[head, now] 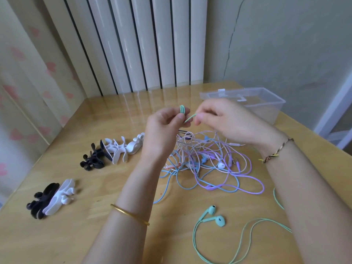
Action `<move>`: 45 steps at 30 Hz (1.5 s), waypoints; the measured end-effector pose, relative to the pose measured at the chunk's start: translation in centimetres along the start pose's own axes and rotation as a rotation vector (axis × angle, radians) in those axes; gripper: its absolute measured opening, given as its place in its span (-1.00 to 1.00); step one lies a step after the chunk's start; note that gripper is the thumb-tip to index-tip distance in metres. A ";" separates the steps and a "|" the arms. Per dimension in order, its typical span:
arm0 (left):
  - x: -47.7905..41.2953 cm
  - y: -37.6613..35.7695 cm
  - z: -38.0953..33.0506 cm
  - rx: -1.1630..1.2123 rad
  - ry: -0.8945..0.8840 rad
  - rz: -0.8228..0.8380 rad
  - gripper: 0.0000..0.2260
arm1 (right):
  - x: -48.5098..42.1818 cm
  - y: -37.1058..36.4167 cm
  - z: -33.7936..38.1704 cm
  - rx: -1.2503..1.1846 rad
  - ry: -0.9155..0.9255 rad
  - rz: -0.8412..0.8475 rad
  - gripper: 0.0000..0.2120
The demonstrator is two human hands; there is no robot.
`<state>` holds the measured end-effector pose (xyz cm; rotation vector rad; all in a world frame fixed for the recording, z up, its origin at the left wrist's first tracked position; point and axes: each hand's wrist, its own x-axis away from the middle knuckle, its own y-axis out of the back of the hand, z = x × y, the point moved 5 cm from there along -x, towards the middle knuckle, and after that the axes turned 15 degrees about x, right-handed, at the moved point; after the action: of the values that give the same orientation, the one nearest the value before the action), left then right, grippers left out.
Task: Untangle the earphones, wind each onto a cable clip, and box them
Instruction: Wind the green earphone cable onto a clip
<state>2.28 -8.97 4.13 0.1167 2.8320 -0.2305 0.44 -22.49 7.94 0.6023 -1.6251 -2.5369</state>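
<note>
My left hand (167, 122) is raised above the table and pinches a small bundle of wound mint-green cable (182, 109). My right hand (219, 115) pinches the same cable a little to the right. The green earphones' two buds (215, 216) lie on the table near the front, their cord looping toward my right arm. Below my hands sits a tangle of blue, purple, pink and white earphones (209, 162). Whether a clip is inside the green bundle is hidden by my fingers.
A row of black and white cable clips (114, 151) lies left of the tangle, and a second small group of clips (51, 199) lies nearer the front left. A clear plastic box (245, 101) stands closed at the back right. The wooden table (106, 115) ends at a radiator and wall.
</note>
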 end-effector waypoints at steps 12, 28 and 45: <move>0.5 -1.2 -0.6 0.633 0.414 0.138 -0.79 | -0.7 -2.1 -1.5 -0.099 -0.055 -0.110 -0.80; 0.7 -1.8 0.2 -0.050 0.160 0.214 -0.72 | -0.7 0.0 -2.0 0.031 -0.073 -0.280 -0.85; 0.3 -1.4 1.0 -0.261 0.104 0.155 -0.77 | -0.8 -1.5 -1.9 0.162 -0.124 -0.083 -0.85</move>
<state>2.15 -10.54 3.31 0.2968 2.9068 0.1833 2.06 -23.27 6.14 0.5459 -1.9005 -2.5639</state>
